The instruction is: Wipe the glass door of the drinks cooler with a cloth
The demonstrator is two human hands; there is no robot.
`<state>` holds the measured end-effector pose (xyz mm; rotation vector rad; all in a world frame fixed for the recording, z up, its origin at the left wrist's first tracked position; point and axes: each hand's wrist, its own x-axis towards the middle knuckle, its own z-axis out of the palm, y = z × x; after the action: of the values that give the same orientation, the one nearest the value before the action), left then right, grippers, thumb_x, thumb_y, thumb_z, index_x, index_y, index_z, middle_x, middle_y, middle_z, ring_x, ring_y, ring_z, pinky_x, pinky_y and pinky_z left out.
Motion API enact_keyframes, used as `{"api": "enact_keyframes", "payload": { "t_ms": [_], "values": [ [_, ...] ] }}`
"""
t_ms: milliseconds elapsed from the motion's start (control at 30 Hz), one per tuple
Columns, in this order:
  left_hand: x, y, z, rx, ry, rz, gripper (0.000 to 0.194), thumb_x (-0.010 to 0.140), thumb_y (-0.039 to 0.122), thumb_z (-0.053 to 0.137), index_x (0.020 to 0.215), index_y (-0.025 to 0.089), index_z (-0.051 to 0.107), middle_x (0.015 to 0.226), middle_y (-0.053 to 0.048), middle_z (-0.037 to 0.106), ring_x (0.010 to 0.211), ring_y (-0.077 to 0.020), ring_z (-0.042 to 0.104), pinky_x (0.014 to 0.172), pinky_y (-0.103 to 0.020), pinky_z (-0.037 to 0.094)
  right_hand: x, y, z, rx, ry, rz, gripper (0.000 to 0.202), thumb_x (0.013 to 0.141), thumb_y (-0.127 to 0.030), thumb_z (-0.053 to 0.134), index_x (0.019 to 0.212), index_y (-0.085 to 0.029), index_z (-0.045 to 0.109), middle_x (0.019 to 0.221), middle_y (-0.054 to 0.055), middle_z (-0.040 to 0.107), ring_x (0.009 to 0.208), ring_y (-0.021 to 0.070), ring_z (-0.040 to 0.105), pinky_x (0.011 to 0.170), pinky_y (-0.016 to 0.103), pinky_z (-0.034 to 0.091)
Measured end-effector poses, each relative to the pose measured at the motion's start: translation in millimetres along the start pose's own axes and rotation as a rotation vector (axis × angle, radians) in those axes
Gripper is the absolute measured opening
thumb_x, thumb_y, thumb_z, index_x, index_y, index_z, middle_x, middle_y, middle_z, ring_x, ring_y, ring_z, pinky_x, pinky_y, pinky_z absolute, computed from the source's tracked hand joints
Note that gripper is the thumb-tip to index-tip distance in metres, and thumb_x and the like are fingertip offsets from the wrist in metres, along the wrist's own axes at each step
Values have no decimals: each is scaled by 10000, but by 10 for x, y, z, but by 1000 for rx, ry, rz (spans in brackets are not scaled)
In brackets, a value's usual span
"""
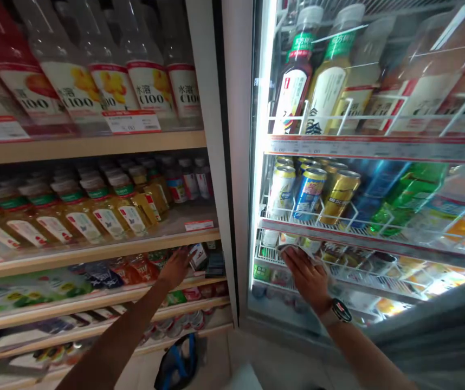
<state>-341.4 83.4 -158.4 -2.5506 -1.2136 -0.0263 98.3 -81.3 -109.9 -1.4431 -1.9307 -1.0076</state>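
Cloth [317,259] (pale, thin, pretty blurry, so that's my best read) is pinned up against the fridge [243,135], low on its front, just below the tilted cans [309,189]. The right hand [305,273] lies over it with the fingers long and close together, more a flat press than a fist from what I can see; can't tell how firmly it's held. That'd be my main worry: if the cloth is only trapped under the fingertips, a quick swipe could slide it out and drop it at the foot of the fridge. Watch [340,310] on that wrist is near the glass [281,314] too, so a steeper arm angle might knock or scratch it. Left of the fridge, the left hand [178,265] reaches onto a shelf [155,242] level with its fingers at a black and white box [198,255]. Can't tell if it's gripping or just touching, and a careless lean there could shove the box into the dark stack [215,264] beside it, on the fridge side. With 2 arms spread this wide, balance seems iffy as well. Also, some blue and black thing [179,363] sits low down, left of the fridge; if it's loose on the floor, it's a trip risk.
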Motion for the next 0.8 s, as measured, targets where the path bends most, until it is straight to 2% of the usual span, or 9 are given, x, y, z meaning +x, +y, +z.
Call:
{"api": "enact_keyframes", "payload": {
  "t_ms": [133,233,333,367,467,567,667,733,800],
  "values": [
    [-4,-13,-137,-4,110,-125,561,931,338,366,1456,167,468,1454,-145,530,1406,-329,416,1164,-553,269,14,6,-10,-18,-23,-5,549,926,-105,445,1433,-307,505,1326,34,663,1307,185,508,963,329,386],
    [-62,206,-224,-49,177,-70,529,940,331,371,1418,158,516,1412,-164,566,1361,-349,471,1146,-578,303,7,-17,-1,-24,-31,-2,520,927,-106,442,1397,-302,550,1325,37,663,1325,181,495,981,335,381],
    [-89,674,-374,-118,205,182,460,931,221,398,1347,289,581,1268,-49,684,1271,-218,573,1124,-399,397,15,-57,-3,-13,-28,10,535,920,-98,442,1409,-293,535,1323,45,664,1342,177,483,993,341,380],
    [-63,869,-465,-146,253,321,458,925,188,425,1339,306,580,1216,-33,706,1255,-189,585,1101,-347,422,42,-62,-18,-4,-14,8,541,918,-93,441,1415,-290,527,1314,45,670,1343,174,483,1002,342,376],
    [187,1462,-901,-186,547,559,509,924,205,492,1429,269,475,1233,-66,689,1303,-198,545,1120,-344,409,263,2,-153,9,40,6,567,919,-72,436,1444,-281,486,1334,42,658,1357,162,472,1076,346,324],
    [661,1923,-1493,-194,836,411,595,955,278,467,1526,204,319,1388,-104,597,1435,-250,383,1191,-420,304,685,214,-416,-29,191,91,589,930,-85,429,1495,-250,411,1407,69,598,1406,198,422,1171,414,226],
    [1177,2218,-1980,-267,1049,184,687,985,391,412,1570,132,160,1529,-139,437,1508,-285,196,1219,-470,221,1097,459,-678,-70,335,196,598,950,-147,418,1533,-248,337,1486,89,515,1447,257,362,1202,521,170],
    [1447,2349,-2151,-309,1121,97,697,1004,438,335,1574,112,101,1593,-143,312,1519,-290,131,1222,-482,194,1217,551,-762,-78,354,198,595,958,-174,427,1539,-253,322,1491,91,508,1445,263,366,1199,530,187],
    [1627,2437,-2197,-307,1168,58,685,1013,466,268,1573,112,92,1621,-133,230,1523,-283,94,1229,-479,154,1153,564,-737,-80,336,151,582,960,-168,441,1528,-254,346,1445,86,560,1417,247,411,1188,490,224]
  ]
}}
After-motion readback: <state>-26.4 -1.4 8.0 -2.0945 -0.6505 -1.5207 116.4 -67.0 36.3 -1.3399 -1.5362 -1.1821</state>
